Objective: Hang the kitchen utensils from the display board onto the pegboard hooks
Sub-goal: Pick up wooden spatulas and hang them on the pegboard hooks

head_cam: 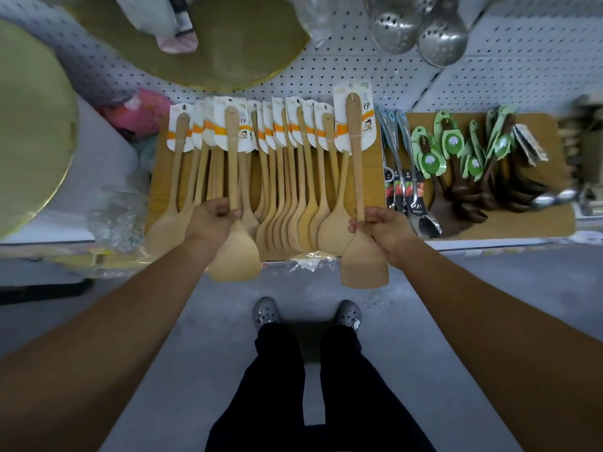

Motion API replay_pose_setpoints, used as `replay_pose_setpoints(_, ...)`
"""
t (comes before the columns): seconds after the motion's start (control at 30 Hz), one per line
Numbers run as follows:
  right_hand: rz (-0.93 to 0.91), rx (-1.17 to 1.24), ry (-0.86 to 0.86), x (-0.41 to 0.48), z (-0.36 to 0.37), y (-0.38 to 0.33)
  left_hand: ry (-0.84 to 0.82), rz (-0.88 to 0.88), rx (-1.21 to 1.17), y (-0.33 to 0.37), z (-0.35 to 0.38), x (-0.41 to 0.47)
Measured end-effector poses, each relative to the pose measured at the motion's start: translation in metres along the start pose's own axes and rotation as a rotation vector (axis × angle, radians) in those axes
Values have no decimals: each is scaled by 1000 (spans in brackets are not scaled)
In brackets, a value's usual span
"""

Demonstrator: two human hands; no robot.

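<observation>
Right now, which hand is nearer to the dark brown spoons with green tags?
Right. The right hand, gripping a wooden spatula, is to the left of the dark brown spoons. The left hand grips a second spatula farther left, across the row of spatulas.

The round yellow-green disc is cut off by the left edge; the large olive-gold round board and the perforated steel skimmers run out past the top edge; the things at the far right are blurred beyond naming; print on the white and orange paper cards is too small to read; the row of pale wooden spatulas overlaps, so its count cannot be told; the left hand covers part of the handle of the first pale wooden spatula; the right hand covers part of the second pale wooden spatula.
</observation>
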State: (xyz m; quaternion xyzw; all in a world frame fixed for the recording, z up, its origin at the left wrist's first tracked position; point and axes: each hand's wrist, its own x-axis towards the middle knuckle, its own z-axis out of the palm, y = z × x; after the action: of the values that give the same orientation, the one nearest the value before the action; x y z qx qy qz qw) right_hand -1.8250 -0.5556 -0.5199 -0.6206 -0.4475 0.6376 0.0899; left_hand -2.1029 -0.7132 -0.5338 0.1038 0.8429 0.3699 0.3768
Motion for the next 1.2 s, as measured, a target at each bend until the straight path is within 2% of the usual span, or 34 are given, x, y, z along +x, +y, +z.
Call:
replay_pose_setpoints(0.2,-91,57,43,-61,-25,3,-155,92,75,16,-5,-50)
replay_pose_setpoints(0.43,-78,200,171,-133,-84,41,-481,318,73,37,43,-128)
replay_pose_setpoints(0.63,-112,357,303,-195,-170,85,-745,438,52,80,132,-215)
replay_pose_setpoints(0.8,-146,482,355,-229,-251,117,-847,463,55,110,213,-280)
replay_pose_setpoints(1.2,-214,672,624,-298,-467,195,-1047,497,64,149,423,-442)
